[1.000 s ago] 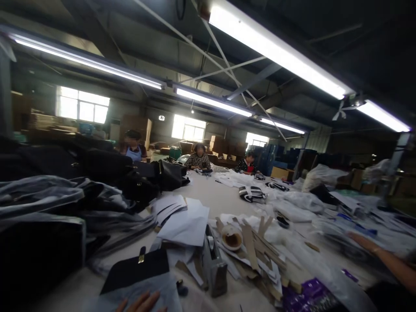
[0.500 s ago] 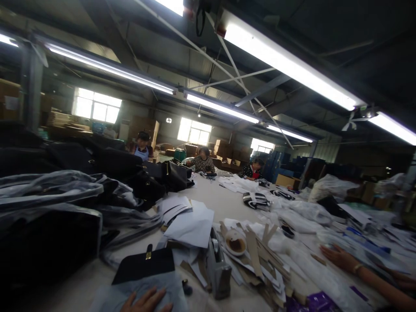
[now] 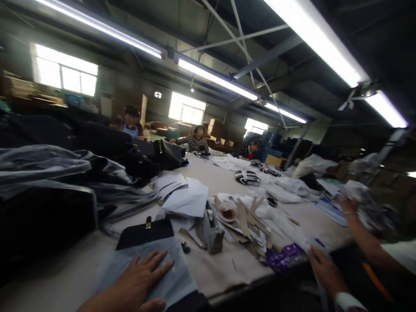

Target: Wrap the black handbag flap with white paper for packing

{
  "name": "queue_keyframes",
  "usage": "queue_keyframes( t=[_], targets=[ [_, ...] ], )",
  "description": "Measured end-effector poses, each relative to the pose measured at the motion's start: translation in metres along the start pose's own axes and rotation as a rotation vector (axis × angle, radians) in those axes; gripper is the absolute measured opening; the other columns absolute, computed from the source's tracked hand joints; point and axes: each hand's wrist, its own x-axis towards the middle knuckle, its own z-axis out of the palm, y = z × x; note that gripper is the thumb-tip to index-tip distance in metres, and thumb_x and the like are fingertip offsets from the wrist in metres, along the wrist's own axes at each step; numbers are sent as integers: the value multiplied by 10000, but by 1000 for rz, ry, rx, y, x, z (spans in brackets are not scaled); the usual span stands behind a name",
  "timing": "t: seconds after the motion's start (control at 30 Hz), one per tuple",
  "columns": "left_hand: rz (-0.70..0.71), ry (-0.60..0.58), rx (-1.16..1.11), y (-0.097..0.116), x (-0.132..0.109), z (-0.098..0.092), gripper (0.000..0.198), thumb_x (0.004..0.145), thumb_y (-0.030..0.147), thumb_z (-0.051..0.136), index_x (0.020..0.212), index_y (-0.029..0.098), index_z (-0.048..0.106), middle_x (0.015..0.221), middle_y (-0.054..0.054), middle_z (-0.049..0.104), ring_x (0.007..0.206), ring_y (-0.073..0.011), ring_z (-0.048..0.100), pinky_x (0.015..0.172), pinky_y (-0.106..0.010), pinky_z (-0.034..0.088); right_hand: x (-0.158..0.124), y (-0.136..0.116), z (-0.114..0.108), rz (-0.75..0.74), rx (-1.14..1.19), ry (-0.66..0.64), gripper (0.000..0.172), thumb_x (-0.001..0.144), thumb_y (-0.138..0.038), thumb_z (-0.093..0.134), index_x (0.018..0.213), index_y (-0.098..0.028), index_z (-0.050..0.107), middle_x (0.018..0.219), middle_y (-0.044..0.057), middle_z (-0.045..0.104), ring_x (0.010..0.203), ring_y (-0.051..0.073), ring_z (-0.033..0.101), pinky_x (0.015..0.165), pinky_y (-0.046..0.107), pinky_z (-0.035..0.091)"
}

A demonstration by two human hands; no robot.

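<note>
– Two hands now: the left hand (image 3: pixel 143 277) has slid further onto the grey sheet (image 3: pixel 178 277), fingers spread flat.
– And the right hand (image 3: pixel 325 271) is new, beside the purple packet (image 3: pixel 286 256); can't tell its fingers' grip.

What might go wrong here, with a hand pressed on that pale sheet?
The left hand lies flat on the pale grey tissue sheet, which reaches the edge of the beige table and may slide or crease. The grey tape dispenser sits close by and might snag it. The purple foil packet lies at the edge and may fall.
</note>
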Motion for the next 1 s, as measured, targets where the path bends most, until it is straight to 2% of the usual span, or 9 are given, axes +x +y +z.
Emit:
queue_keyframes(
  t=[0.07,0.13,0.27,0.33,0.43,0.6,0.77,0.87,1.0],
  targets=[
    [11,12,11,-10,7,8,776,908,760,454,1567,408,244,1662,-71,172,1520,-431,158,1180,-740,143,14,-22,1,81,156,-13,580,608,-707,583,931,-258,757,831,173,732,695,367,705,729,528,585],
    [14,15,24,-16,13,12,772,911,763,443,1565,395,261,1661,-83,177,1517,-441,166,1176,-749,150,26,-53,12,84,199,-48,759,711,-728,542,1191,-163,703,833,151,713,563,273,637,581,444,575],
    [25,-7,21,-10,9,7,803,908,775,430,1582,380,241,1666,-113,175,1525,-437,146,1175,-755,135,27,-140,63,-27,328,-301,650,834,-600,556,1271,-133,673,860,95,711,624,206,630,573,325,558],
    [31,-16,13,-4,3,3,811,917,752,447,1595,363,232,1669,-139,180,1530,-433,145,1176,-753,129,11,-197,90,-155,399,-509,505,812,-491,643,1189,-167,732,930,94,736,781,235,684,698,332,586],
    [45,-21,-1,1,-1,-1,853,901,709,529,1606,319,249,1668,-183,193,1522,-462,173,1165,-767,130,-25,-288,123,-574,470,-757,304,855,-395,657,1026,-183,791,1356,128,640,1224,297,603,1030,388,499],
    [68,16,-5,-3,-1,8,907,878,757,520,1610,288,260,1659,-224,213,1503,-516,190,1116,-823,146,-94,-404,182,-931,396,-1069,352,969,-326,582,1272,-202,711,1112,74,754,1041,247,692,990,356,504],
    [96,140,-6,-6,-4,20,884,868,810,473,1583,311,331,1643,-194,295,1474,-503,287,1131,-793,192,-147,-444,239,-1079,288,-1211,364,929,-126,572,1269,-125,703,1097,150,725,999,255,677,952,374,506],
    [115,173,-7,-9,-4,24,875,867,799,491,1571,295,364,1616,-195,348,1441,-500,344,1128,-750,260,-166,-440,260,-1039,283,-1284,278,831,-88,693,1087,-143,785,1089,122,717,948,216,678,917,312,517],
    [146,231,19,-11,-5,28,867,883,782,483,1568,262,375,1621,-202,326,1439,-500,337,1119,-676,328,-178,-423,281,-885,265,-1307,264,800,-146,753,1059,-153,804,1014,91,739,873,201,685,823,288,546]
  ],
)
